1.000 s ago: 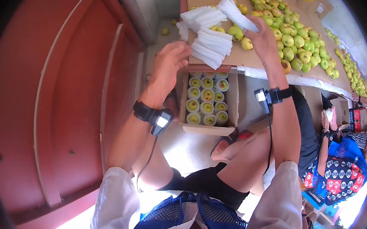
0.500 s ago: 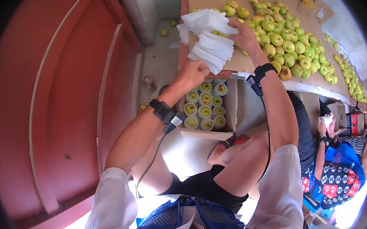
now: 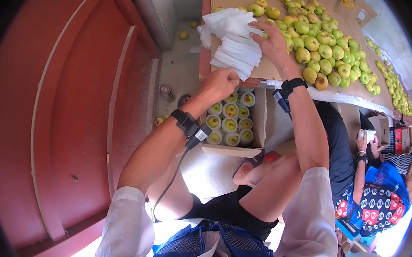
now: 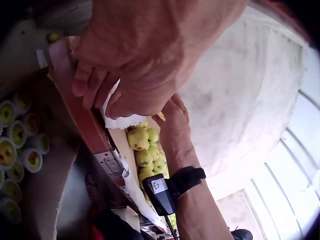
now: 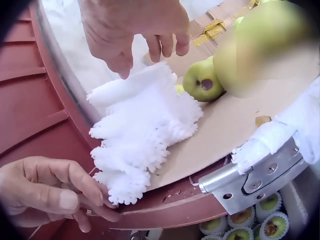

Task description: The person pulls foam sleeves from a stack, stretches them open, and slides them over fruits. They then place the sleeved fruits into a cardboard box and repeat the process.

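White foam fruit nets (image 3: 237,54) lie in flattened, overlapping bundles at the table's near left corner. My right hand (image 3: 275,46) is over their right side, thumb and fingers spread. The right wrist view shows nothing in that hand (image 5: 137,30), its fingertips just above the upper net bundle (image 5: 145,100). My left hand (image 3: 220,84) is at the nets' near edge, fingers loosely bent. In the right wrist view, the left hand (image 5: 55,190) has its fingertips beside the lowest net, thumb apart from the fingers. A green apple (image 5: 202,80) sits beside the nets.
Many loose apples (image 3: 326,51) cover the cardboard-topped table to the right. Below its near edge stands an open carton (image 3: 230,151) with rows of netted apples. A red door (image 3: 77,119) is on the left. Another person (image 3: 378,188) works at far right.
My right hand has laid a bundle of foam nets down onto the others and spread its fingers. My left hand has moved right, to the nets' near edge.
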Demonstrator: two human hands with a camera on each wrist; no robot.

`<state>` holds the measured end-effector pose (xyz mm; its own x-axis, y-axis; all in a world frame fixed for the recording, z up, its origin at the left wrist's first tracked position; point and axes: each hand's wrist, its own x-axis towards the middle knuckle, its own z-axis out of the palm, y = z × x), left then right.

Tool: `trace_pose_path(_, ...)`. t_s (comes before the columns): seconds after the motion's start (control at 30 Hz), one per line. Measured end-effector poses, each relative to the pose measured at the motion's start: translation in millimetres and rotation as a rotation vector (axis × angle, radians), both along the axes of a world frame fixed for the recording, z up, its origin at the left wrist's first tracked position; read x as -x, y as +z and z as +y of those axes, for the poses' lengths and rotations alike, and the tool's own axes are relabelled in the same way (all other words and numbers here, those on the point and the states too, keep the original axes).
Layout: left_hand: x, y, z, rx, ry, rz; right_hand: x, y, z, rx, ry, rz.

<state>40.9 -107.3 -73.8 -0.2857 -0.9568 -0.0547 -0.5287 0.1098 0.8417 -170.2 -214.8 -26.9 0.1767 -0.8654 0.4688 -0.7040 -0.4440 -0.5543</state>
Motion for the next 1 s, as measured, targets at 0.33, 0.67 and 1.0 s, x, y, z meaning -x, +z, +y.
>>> trace_pose_path(0.33, 7.7, 9.5, -1.4, 0.102, 0.050, 0.015, -12.5, -13.1, 3.6, 0.142, -0.013, 0.212)
trace_pose_path(0.67, 4.3, -1.9, -5.5, 0.158, 0.077, -0.063, -14.0, 7.4, 14.5, 0.081, -0.032, 0.156)
trace_pose_path(1.0, -2.4, -9.5, -9.4, 0.104, 0.119, -0.102, 4.3, 21.4, 20.6, 0.117, -0.055, 0.034)
